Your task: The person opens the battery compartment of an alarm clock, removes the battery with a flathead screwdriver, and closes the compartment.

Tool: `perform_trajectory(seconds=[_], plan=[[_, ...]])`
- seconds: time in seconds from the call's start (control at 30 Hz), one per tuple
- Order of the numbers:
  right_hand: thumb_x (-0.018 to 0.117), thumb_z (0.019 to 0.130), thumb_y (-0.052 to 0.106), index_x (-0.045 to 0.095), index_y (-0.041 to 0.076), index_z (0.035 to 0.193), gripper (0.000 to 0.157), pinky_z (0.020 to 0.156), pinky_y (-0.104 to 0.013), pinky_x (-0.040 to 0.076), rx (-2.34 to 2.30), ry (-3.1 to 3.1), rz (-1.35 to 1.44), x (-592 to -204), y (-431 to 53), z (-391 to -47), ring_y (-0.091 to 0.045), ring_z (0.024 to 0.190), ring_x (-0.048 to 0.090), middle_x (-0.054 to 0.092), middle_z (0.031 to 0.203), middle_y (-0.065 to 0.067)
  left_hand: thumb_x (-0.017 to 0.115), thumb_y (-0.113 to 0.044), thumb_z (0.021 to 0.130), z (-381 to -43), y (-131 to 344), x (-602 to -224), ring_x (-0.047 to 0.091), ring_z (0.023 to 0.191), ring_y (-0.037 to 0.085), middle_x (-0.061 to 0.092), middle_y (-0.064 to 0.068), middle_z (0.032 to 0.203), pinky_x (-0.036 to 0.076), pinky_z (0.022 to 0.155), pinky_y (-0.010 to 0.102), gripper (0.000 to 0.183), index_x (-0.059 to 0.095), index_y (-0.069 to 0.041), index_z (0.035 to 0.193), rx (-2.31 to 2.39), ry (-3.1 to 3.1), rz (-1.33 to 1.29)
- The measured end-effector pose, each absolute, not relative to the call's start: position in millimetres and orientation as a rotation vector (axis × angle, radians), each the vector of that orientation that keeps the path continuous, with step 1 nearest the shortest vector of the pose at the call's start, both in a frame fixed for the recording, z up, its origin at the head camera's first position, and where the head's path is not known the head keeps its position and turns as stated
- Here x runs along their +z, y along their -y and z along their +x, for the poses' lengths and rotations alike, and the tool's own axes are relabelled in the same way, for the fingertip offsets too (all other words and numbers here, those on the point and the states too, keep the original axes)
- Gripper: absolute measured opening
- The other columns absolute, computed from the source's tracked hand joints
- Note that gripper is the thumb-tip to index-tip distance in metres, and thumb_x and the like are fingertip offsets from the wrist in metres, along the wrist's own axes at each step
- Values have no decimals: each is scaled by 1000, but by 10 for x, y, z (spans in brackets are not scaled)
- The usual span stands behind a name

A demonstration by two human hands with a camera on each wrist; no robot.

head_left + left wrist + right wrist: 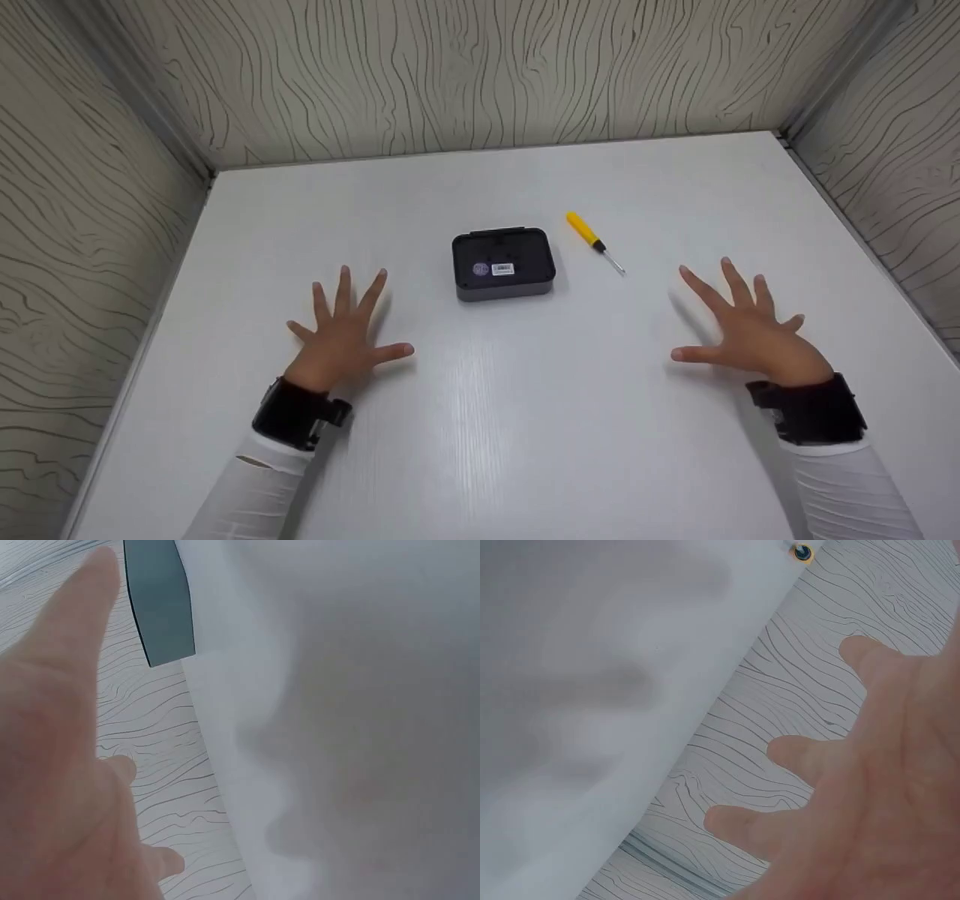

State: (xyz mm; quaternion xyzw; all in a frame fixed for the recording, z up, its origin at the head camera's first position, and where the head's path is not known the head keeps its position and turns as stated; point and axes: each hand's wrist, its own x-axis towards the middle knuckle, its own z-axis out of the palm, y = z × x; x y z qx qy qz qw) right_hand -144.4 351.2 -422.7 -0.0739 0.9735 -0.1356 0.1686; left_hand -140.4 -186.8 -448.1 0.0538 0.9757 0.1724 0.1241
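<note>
Fingers spread wide, my left hand [337, 343] hovers palm down over the table, to the left of a dark rectangular case [517, 255]. The case lies flat, with a small white label and a round sticker on its top face. In the left wrist view the side of the case [161, 604] shows beyond the fingers. A yellow-handled screwdriver [583, 228] lies right of the case, its metal tip pointing toward my right hand [757, 337]. That hand is also spread and holds nothing. The screwdriver's end [802, 551] appears at the top of the right wrist view.
The white table [480, 420] is bounded at the back by a wood-grain patterned wall [450, 75]. Similar panels stand at the left [75, 225] and right [892, 150]. A black wrist strap [289, 412] sits on the left wrist, another strap [817, 412] on the right.
</note>
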Motion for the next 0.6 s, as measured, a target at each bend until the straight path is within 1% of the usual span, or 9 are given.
perform_trajectory(seconds=[0.17, 0.33, 0.47, 0.6], plan=[[71, 73, 78, -5, 41, 162, 123, 79, -96, -5, -358, -2784, -218, -4199, -3503, -1483, -68, 139, -19, -23, 163, -27, 72, -73, 77, -1446, 1811, -4452, -19, 143, 61, -17, 22, 166, -2, 90, 93, 118, 1, -35, 164, 544, -2814, 173], [71, 73, 79, -2, 41, 162, 122, 83, -94, -8, -359, -2785, -254, -4176, -3440, -1538, -65, 141, -18, -22, 164, -24, 72, -74, 76, -1520, 1752, -4430, -20, 145, 58, -19, 18, 167, -2, 92, 92, 120, -2, -37, 163, 571, -2810, 191], [72, 74, 76, 2, 41, 163, 118, 88, -93, -6, -364, -2800, -292, -4148, -3345, -1597, -62, 144, -15, -16, 166, -21, 75, -72, 75, -1597, 1669, -4408, -18, 147, 55, -15, 16, 168, -2, 95, 90, 122, -3, -36, 163, 615, -2827, 242], [75, 76, 71, 7, 40, 163, 115, 92, -91, -5, -399, -2818, -346, -4118, -3239, -1668, -60, 146, -12, -10, 167, -21, 77, -68, 76, -1680, 1556, -4400, -12, 150, 50, -9, 13, 169, 1, 100, 88, 124, -4, -33, 163, 694, -2857, 312]])
